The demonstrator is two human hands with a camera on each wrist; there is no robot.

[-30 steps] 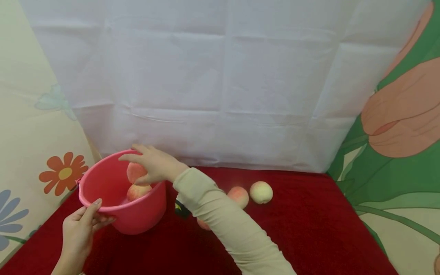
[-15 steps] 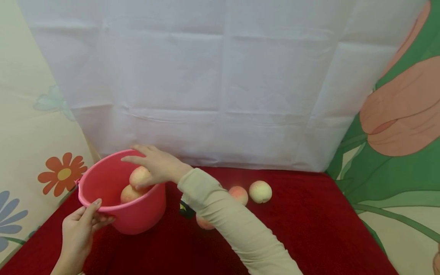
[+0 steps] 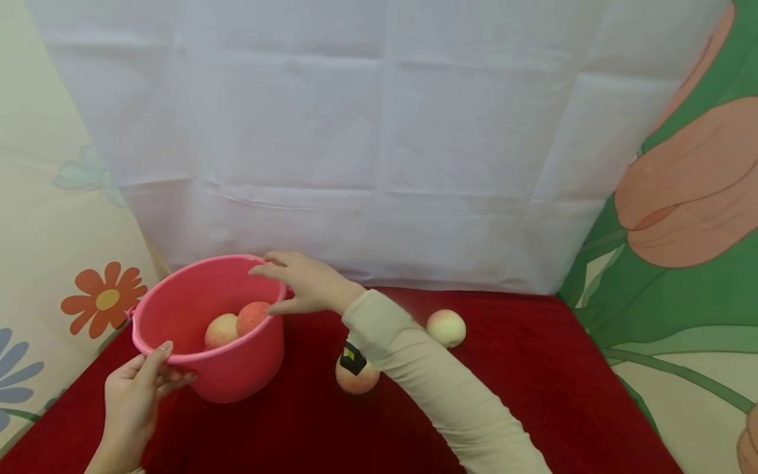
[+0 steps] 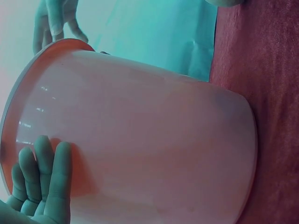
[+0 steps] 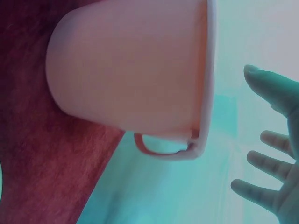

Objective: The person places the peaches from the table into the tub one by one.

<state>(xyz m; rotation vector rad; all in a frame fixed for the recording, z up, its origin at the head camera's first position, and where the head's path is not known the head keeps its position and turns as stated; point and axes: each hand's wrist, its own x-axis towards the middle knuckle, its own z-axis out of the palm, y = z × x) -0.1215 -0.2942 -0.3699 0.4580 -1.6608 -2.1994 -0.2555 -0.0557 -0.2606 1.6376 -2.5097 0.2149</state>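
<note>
A pink plastic bucket [image 3: 237, 375] stands at the left of the red cloth in the head view. Two peaches lie inside it, a pale one [image 3: 221, 331] and a redder one [image 3: 252, 316]. My left hand [image 3: 133, 398] pinches the near left rim, thumb on top; in the left wrist view its fingers [image 4: 60, 179] lie along the bucket's outer wall. Over the right rim hovers my right hand [image 3: 310, 284], fingers spread and holding nothing. In the right wrist view that hand [image 5: 280, 182] is apart from the bucket [image 5: 131, 65].
On the red cloth [image 3: 562, 388], one peach [image 3: 357, 382] lies right of the bucket, partly behind a black wrist device [image 3: 353, 359]. Another peach [image 3: 447, 328] sits farther right. The right sleeve [image 3: 438, 388] mostly hides one more. A white sheet [image 3: 379, 145] hangs behind.
My right hand has drawn back rightward from over the bucket. The upper peach has left its fingers and settled lower beside the other one. My left hand keeps its grip on the rim.
</note>
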